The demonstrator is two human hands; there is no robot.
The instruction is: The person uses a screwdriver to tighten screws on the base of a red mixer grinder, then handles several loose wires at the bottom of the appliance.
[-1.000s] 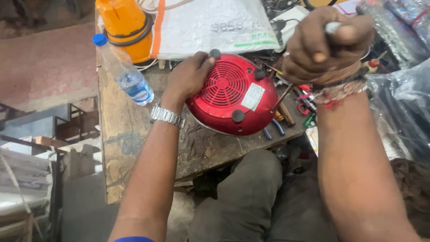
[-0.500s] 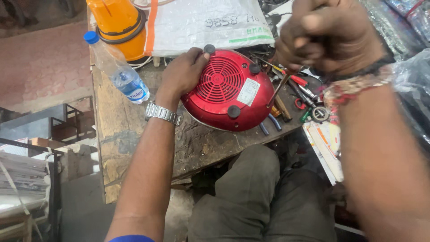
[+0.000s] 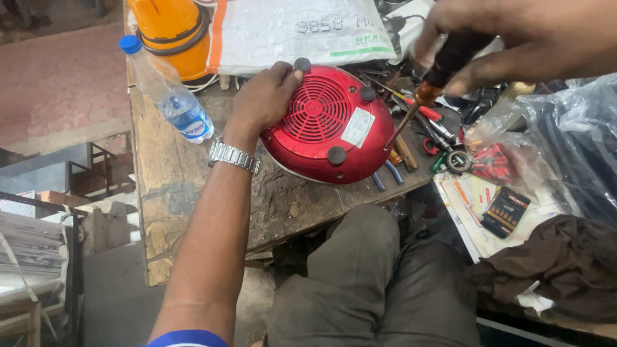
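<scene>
A round red appliance (image 3: 334,125) lies upside down on the worn wooden workbench (image 3: 173,186), showing a vented base, a white label and three black rubber feet. My left hand (image 3: 260,99), with a metal wristwatch on the wrist, rests on its left rim and steadies it. My right hand (image 3: 514,42) is raised at the upper right and grips the dark handle of a screwdriver (image 3: 427,83). The screwdriver's shaft slants down to the left, with its tip at the appliance's right edge.
A plastic water bottle (image 3: 170,93) and an orange container (image 3: 170,32) stand at the bench's left back. A white woven sack (image 3: 302,29) lies behind the appliance. Pliers and hand tools (image 3: 430,138), plastic bags (image 3: 572,141) and a small dark box (image 3: 504,212) crowd the right. My knees are below.
My right hand has lifted and turned, so the screwdriver's handle and shaft are now visible, pointing at the appliance's right edge. My left hand stays on the rim.
</scene>
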